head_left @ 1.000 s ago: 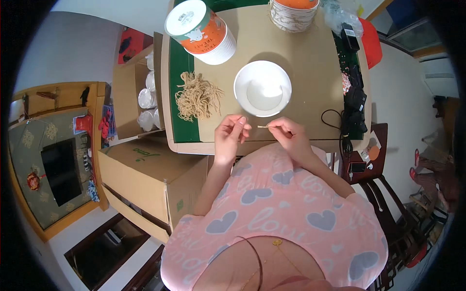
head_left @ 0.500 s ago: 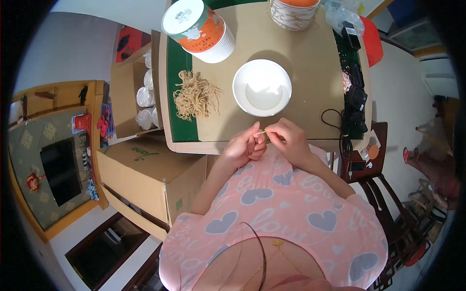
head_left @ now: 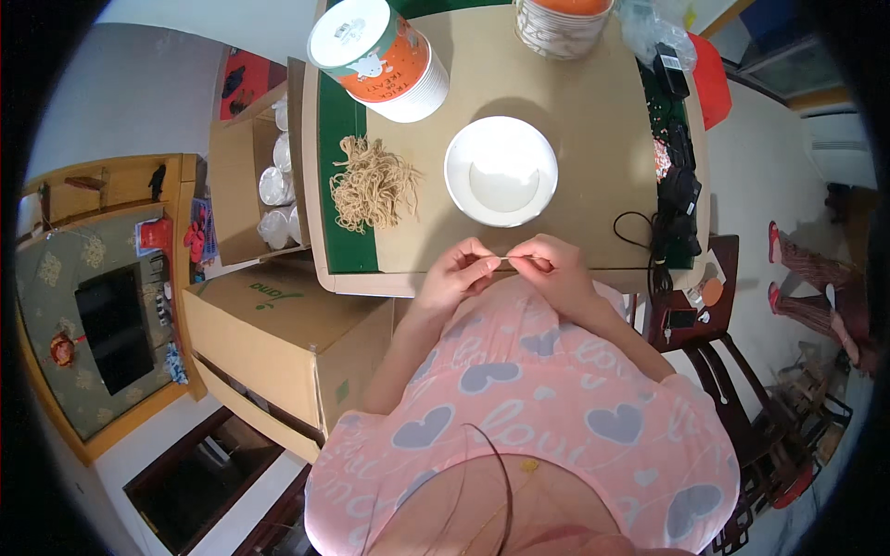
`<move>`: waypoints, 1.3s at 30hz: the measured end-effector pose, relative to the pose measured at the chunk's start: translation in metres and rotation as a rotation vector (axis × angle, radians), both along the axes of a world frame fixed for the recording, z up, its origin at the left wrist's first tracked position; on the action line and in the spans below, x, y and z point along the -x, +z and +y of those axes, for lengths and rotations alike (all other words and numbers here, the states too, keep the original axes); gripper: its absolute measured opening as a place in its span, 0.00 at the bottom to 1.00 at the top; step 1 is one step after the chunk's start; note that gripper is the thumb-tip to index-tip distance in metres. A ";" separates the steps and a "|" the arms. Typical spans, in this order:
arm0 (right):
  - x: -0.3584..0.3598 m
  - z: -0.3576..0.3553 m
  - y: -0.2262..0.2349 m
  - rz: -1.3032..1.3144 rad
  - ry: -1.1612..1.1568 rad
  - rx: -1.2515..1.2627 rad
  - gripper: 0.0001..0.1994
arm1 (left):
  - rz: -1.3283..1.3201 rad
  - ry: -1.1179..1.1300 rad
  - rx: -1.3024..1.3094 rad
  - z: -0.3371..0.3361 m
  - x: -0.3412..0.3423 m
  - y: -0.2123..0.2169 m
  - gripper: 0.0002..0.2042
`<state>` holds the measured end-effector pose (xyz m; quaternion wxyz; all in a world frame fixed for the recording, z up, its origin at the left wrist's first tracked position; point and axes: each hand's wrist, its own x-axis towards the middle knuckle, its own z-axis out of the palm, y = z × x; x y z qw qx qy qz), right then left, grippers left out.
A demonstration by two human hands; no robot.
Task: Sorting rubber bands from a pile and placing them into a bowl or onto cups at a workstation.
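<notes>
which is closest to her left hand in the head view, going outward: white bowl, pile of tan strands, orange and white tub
From the left hand:
1. white bowl, just ahead, slightly right.
2. pile of tan strands, ahead to the left; close to the bowl's distance, a narrow call.
3. orange and white tub, far left corner.

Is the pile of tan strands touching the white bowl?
Apart. The head view shows the pile of tan strands left of the white bowl, with a bare strip of brown tabletop between them.
</notes>
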<state>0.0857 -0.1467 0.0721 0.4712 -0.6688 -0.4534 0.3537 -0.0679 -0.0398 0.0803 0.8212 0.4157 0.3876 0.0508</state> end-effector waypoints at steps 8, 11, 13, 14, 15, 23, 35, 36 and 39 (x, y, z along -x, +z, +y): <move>-0.008 0.000 -0.001 -0.038 -0.034 -0.100 0.03 | 0.119 -0.101 0.203 0.006 -0.001 0.002 0.22; -0.009 0.003 0.007 -0.133 0.030 -0.066 0.03 | -0.006 -0.119 0.404 0.002 -0.005 -0.005 0.22; -0.009 0.002 0.002 -0.172 0.033 -0.094 0.03 | -0.105 -0.098 0.567 0.001 -0.007 -0.007 0.19; -0.010 0.002 0.000 -0.210 0.037 -0.119 0.04 | -0.105 -0.101 0.565 0.001 -0.007 -0.009 0.19; -0.010 0.002 0.000 -0.211 0.036 -0.120 0.04 | -0.097 -0.082 0.552 0.001 -0.006 -0.011 0.16; -0.009 0.000 0.000 0.060 0.053 0.033 0.04 | -0.008 -0.048 0.203 -0.001 -0.003 -0.005 0.07; -0.009 0.001 -0.005 0.002 0.042 0.023 0.04 | 0.177 -0.030 0.173 0.003 -0.007 0.004 0.16; -0.009 0.001 -0.004 0.002 0.044 0.021 0.04 | 0.096 -0.066 0.308 0.005 -0.004 0.001 0.15; -0.010 0.001 -0.002 -0.094 0.084 0.022 0.04 | -0.040 -0.093 0.478 0.004 -0.001 -0.011 0.14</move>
